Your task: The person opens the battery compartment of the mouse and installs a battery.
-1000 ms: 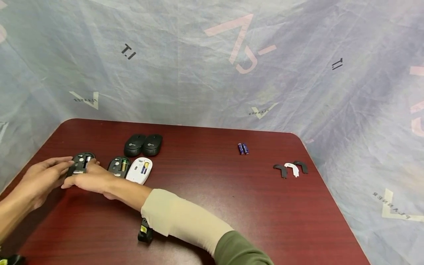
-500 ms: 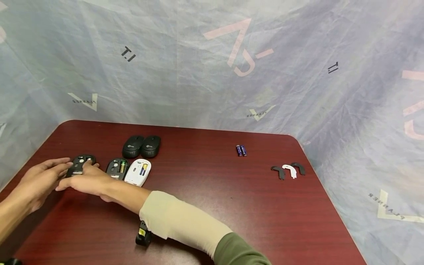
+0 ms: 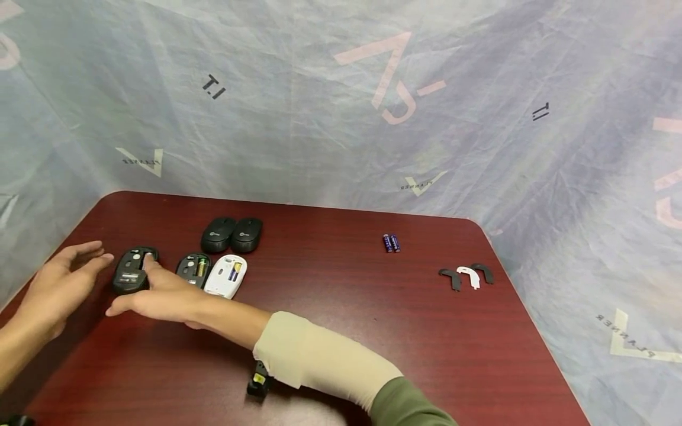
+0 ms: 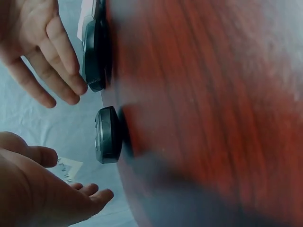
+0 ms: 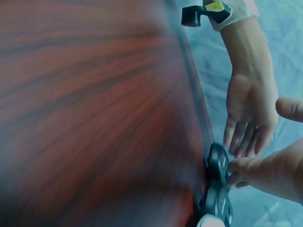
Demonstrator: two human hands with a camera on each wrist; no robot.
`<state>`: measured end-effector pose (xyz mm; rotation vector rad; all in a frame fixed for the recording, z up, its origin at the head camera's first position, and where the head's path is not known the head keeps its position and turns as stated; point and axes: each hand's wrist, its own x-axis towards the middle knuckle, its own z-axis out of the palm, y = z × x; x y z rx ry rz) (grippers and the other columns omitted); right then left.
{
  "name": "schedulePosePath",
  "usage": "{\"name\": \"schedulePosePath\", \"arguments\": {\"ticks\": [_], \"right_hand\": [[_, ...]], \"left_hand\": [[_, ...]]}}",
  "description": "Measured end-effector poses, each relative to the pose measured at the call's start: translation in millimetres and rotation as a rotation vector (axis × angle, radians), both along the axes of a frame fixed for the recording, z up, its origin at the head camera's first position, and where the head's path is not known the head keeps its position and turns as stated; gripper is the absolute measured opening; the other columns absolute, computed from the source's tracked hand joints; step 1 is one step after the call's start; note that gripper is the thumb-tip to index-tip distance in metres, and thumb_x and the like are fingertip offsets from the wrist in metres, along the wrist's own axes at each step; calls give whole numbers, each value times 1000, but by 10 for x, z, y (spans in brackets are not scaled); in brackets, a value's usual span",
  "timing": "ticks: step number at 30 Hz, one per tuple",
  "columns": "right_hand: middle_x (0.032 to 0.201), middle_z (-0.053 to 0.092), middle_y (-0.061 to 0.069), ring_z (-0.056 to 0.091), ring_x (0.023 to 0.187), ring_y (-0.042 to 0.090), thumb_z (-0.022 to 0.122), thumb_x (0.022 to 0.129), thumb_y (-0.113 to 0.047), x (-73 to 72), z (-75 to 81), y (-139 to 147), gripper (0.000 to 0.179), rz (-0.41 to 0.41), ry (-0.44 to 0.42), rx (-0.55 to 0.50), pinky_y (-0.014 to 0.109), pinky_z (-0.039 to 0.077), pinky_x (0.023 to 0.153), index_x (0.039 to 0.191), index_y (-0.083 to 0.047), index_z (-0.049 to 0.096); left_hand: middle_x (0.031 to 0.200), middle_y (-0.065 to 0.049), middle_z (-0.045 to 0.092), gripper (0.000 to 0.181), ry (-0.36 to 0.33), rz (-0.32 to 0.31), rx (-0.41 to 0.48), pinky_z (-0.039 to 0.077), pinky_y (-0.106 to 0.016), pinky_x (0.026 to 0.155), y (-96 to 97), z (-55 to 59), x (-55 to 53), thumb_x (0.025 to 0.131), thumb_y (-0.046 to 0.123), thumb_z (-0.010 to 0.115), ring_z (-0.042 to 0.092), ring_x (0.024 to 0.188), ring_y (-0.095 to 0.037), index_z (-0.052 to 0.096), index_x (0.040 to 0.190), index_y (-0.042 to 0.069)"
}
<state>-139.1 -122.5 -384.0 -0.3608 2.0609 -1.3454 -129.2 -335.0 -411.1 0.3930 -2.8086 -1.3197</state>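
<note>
On the table's left side a black computer mouse (image 3: 128,277) lies upside down, its battery slot uncovered. My right hand (image 3: 167,294) reaches over its near right side, fingertips close over the slot and partly hiding it. Just left of the mouse and apart from it, my left hand (image 3: 61,287) holds nothing, its fingers extended. Both hands also show in the left wrist view, on either side of the mouse (image 4: 108,135). Seen from the right wrist, my right fingers (image 5: 244,165) are right at the black mouse (image 5: 218,161), and my left hand (image 5: 251,101) is beyond.
A second black mouse (image 3: 187,269) and a white mouse (image 3: 224,277) lie upturned, batteries in their slots. Behind them stand two upright black mice (image 3: 218,235). Farther right are two blue batteries (image 3: 391,243) and battery covers, two dark and one white (image 3: 470,276).
My left hand has come away from the mouse to the left. My right hand has shifted slightly right and nearer, leaving more of the mouse's underside and label visible.
</note>
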Motion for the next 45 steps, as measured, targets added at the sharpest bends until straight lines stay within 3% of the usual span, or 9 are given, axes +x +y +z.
{"name": "schedulePosePath", "arguments": {"ticks": [2,5,7,13,22,29,35,39,45], "right_hand": [[178,32,-25,38,157,-8,86,95,-32,-15,5,104,105,3,35,-4,18,44,123,180,-38,23],[181,29,-22,35,160,-8,86,96,-30,-67,10,270,104,2,82,-36,16,39,127,180,-32,26],[184,22,-18,29,164,-5,85,97,-27,-114,23,394,104,7,90,-85,15,33,131,181,-26,23],[187,24,-7,30,169,6,81,101,-19,-264,90,767,100,-10,88,-188,13,30,131,181,-16,22],[188,28,10,32,172,23,76,102,-14,-502,39,1267,95,-71,161,-199,23,34,136,181,-11,23],[182,40,7,47,165,25,75,106,-26,-641,-36,1579,87,-54,362,13,37,42,136,179,-14,30],[183,38,14,37,171,25,66,113,-30,-797,-119,1787,77,162,632,295,39,32,142,177,-4,33],[188,23,15,22,177,31,59,117,-33,-899,-191,1838,76,300,664,410,43,24,145,179,-6,25],[192,4,8,4,179,29,48,122,-39,-989,-292,1792,74,392,624,515,44,16,147,182,-14,13]], "left_hand": [[176,-43,28,75,22,-15,-67,50,-50,119,37,42,6,121,43,41,31,156,-70,22,176,-5],[175,-45,27,75,52,-41,-155,34,-87,112,95,100,-8,122,44,41,32,152,-75,23,177,-3],[175,-44,29,74,75,-67,-199,33,-88,110,133,139,-28,121,45,43,35,148,-75,25,177,-1],[174,-39,36,69,182,-178,-256,35,-86,111,312,244,-112,120,43,50,38,151,-72,34,176,4],[173,-34,44,65,272,-330,-282,38,-83,116,751,339,-307,119,37,56,45,152,-64,40,175,8],[181,-32,31,71,154,-461,-295,27,-83,129,1179,419,-501,119,40,54,27,169,-56,31,178,6],[180,-37,28,72,52,-587,-382,24,-79,134,1521,372,-668,117,33,53,23,169,-58,31,175,-5],[180,-39,25,71,-14,-656,-460,19,-75,139,1629,316,-737,118,30,49,19,170,-59,28,173,-11],[182,-38,21,72,-90,-736,-548,13,-71,142,1667,243,-772,120,34,44,13,172,-56,26,173,-12]]}}
